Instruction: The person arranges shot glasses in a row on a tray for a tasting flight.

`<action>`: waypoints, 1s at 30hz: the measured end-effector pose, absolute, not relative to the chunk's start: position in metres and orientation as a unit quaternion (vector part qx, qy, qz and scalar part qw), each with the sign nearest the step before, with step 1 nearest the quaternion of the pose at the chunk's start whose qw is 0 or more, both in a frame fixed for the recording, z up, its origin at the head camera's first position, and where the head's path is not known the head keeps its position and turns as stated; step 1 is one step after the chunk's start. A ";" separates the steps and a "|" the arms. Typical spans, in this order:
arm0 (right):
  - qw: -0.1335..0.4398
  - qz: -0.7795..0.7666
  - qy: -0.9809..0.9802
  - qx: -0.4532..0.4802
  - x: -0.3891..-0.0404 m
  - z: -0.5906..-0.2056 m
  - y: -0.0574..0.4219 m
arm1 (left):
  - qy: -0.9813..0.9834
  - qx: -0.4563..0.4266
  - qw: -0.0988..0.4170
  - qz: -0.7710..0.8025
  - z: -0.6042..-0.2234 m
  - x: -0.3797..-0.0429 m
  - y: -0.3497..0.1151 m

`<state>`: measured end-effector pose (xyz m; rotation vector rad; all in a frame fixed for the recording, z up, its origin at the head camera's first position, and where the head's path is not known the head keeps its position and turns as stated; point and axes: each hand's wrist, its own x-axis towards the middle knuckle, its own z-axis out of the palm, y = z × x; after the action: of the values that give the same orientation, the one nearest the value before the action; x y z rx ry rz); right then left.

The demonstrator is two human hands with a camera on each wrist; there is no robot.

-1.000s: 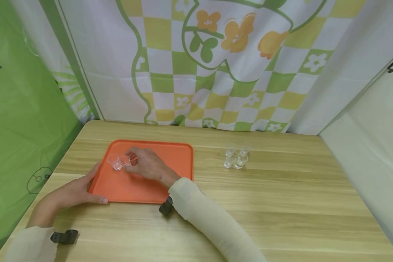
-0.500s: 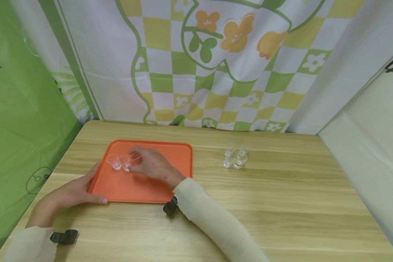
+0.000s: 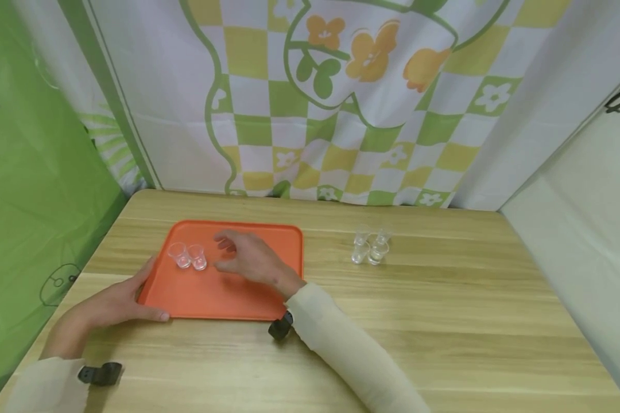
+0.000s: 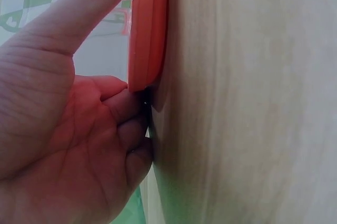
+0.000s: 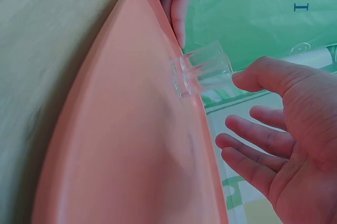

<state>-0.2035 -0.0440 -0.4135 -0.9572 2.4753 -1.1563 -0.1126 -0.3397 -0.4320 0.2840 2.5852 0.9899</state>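
Note:
Two small clear shot glasses stand upright side by side on the left part of an orange tray. My right hand is over the tray just right of them, thumb and fingers spread with nothing between them. In the right wrist view, the thumb overlaps the rim of the nearer shot glass. At the tray's near left corner, my left hand holds the tray, thumb along the front edge and fingers at the left side. The left wrist view shows its fingers bent against the tray's edge.
Several more clear shot glasses stand in a cluster on the wooden table, right of the tray. A patterned curtain hangs behind the table's back edge. Green sheeting borders the left side.
My right hand has let go of the right-hand shot glass on the tray, its fingers spreading as it drew back to the right. The left hand stays at the tray corner.

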 end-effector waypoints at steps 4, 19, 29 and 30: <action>0.121 -0.399 0.848 -0.326 -0.203 -0.413 -0.034 | 0.915 0.101 0.174 0.348 -0.433 -0.112 -0.340; 0.104 -0.402 0.843 -0.342 -0.198 -0.403 0.008 | 0.914 0.101 0.170 0.355 -0.435 -0.113 -0.340; 0.068 -0.392 0.848 -0.349 -0.193 -0.397 0.041 | 0.914 0.101 0.168 0.355 -0.433 -0.112 -0.339; 0.063 -0.392 0.849 -0.350 -0.192 -0.396 0.044 | 0.914 0.102 0.168 0.355 -0.433 -0.112 -0.339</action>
<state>-0.1922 0.0444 -0.3961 -1.0560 2.5640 -1.1838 -0.1118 -0.3394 -0.4331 0.2894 2.6013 1.0087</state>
